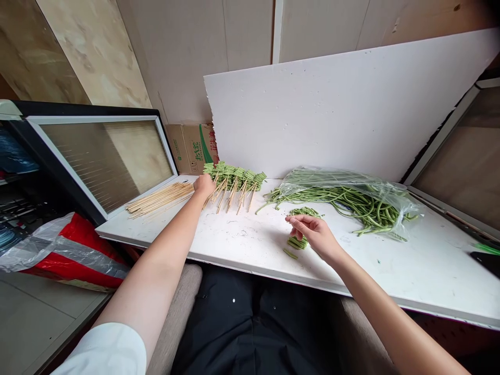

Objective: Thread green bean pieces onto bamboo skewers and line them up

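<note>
Green bean skewers [234, 174] lie piled at the rear left of the white tabletop [242, 247], in front of the cardboard box [189, 148], with their stick ends pointing toward the person. Progress, judged from the layout: partial. Several groups are assembled; bare sticks [158, 200], short cut bean pieces [299, 243] and long uncut beans [344, 198] in a clear plastic bag [400, 211] remain unassembled.

Left hand [203, 186]: closed and positioned between the bare sticks and the skewers, at their near-left end. Its fingertips are hidden; whether it grips a stick cannot be determined. Right hand [314, 233]: above and beside the cut pieces, thumb and fingertips drawn together. Whether a piece is pinched cannot be determined.

Edges: the front edge of the tabletop runs beneath both forearms. The upright white panel [312, 117] bounds the rear; the framed glass panel [109, 151] bounds the left. Lateral working room appears adequate between the skewers and cut pieces. Rearward room is restricted near the panel and bag.
</note>
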A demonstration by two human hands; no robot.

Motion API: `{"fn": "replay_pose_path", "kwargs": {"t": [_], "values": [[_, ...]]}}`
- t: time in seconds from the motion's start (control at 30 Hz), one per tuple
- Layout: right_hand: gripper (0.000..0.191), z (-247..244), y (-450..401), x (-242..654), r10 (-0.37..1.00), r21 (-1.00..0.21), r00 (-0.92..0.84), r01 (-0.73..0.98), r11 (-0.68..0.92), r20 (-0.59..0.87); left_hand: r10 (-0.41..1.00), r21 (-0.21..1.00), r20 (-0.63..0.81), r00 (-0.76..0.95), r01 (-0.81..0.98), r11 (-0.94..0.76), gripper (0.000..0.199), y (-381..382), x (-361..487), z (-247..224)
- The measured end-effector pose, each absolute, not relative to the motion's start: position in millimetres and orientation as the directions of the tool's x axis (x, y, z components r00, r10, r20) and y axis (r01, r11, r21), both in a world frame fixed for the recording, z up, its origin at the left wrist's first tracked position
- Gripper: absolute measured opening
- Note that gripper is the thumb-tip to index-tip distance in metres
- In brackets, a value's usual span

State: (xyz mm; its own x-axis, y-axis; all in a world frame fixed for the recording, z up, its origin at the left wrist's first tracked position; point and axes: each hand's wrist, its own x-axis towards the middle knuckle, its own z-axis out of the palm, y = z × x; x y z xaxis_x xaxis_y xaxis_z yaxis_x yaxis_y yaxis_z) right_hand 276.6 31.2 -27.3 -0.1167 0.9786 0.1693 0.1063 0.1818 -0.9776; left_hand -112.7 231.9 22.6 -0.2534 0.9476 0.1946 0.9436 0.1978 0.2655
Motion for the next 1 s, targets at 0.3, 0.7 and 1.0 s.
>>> {"fn": "replay_pose_path", "kwargs": {"t": [0.3,0.7,1.0], "values": [[0.052,-30,33,279,0.977,-0.979,-0.103,0.062,0.192,0.185,0.923,0.255,0.219,-0.317,0.931,0.259,0.037,233,-124,18],[0.058,-31,29,273,0.982,-0.985,-0.111,0.057,0.160,0.153,0.926,0.183,0.207,-0.317,0.942,0.282,0.037,253,-113,12],[0.049,-45,41,285,0.976,-0.982,-0.118,0.006,0.187,0.185,0.926,0.111,0.219,-0.308,0.950,0.290,0.038,259,-112,21]]}}
